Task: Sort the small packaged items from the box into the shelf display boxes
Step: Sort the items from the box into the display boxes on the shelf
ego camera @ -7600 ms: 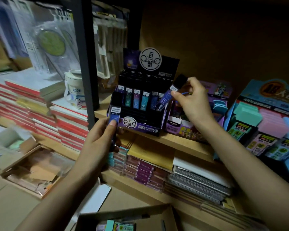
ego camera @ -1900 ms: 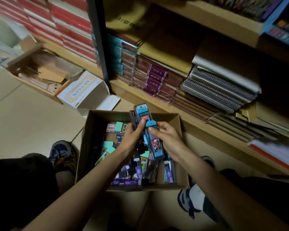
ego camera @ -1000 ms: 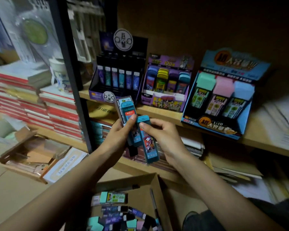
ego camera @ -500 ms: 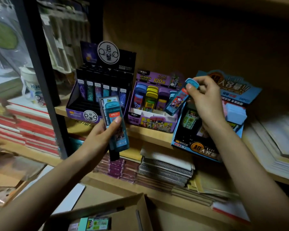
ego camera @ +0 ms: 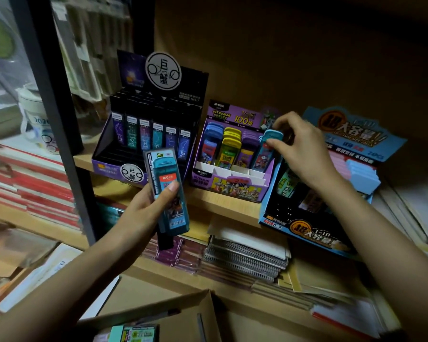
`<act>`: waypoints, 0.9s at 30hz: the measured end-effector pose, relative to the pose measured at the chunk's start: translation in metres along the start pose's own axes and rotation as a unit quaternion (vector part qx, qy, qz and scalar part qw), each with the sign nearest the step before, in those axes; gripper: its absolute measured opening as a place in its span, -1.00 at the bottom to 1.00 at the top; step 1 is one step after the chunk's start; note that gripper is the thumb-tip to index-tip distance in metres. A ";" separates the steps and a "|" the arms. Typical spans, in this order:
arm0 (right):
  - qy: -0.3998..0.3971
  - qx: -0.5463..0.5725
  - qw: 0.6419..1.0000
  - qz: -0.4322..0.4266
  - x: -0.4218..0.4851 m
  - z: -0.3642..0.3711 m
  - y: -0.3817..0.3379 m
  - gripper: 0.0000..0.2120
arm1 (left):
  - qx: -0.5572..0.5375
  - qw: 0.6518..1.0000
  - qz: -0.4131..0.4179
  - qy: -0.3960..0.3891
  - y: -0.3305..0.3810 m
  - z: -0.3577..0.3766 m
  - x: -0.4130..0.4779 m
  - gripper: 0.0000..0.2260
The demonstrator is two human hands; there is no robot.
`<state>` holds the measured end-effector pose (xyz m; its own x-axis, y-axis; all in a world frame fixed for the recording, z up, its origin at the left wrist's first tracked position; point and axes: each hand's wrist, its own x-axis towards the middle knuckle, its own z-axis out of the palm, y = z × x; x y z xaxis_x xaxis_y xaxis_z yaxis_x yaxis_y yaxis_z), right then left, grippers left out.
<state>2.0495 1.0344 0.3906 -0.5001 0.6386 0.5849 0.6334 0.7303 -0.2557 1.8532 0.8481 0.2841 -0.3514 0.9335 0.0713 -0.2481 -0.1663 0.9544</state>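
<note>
My left hand (ego camera: 143,215) grips a small stack of teal lead cases (ego camera: 168,188), held upright in front of the shelf edge. My right hand (ego camera: 299,149) pinches the cap of one blue lead case (ego camera: 266,151) that stands in the rightmost slot of the purple display box (ego camera: 230,186). That box holds blue, yellow and purple cases in rows. A black display box (ego camera: 124,164) of dark lead tubes stands to its left. The cardboard box (ego camera: 183,314) with loose packaged items sits at the bottom.
A blue display box (ego camera: 314,233) with pastel cases leans at the right of the shelf. A black shelf post (ego camera: 57,119) rises at the left, with stacked red books (ego camera: 35,191) beyond it. Spiral notebooks (ego camera: 245,255) lie on the shelf below.
My right hand has lowered the blue case from the air into the purple box's rightmost slot. My left hand still holds its stack, nearly in place.
</note>
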 end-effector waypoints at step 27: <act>-0.199 0.471 0.837 0.194 -0.075 0.041 -0.106 -0.86 | 0.006 0.998 -0.025 -0.050 0.002 0.015 -0.011 -0.59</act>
<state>1.9956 0.9187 0.3425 -0.6408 0.7652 0.0623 0.1407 0.1968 -0.9703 1.8699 0.8425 0.2900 -0.2463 0.9678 0.0522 -0.2521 -0.1160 0.9607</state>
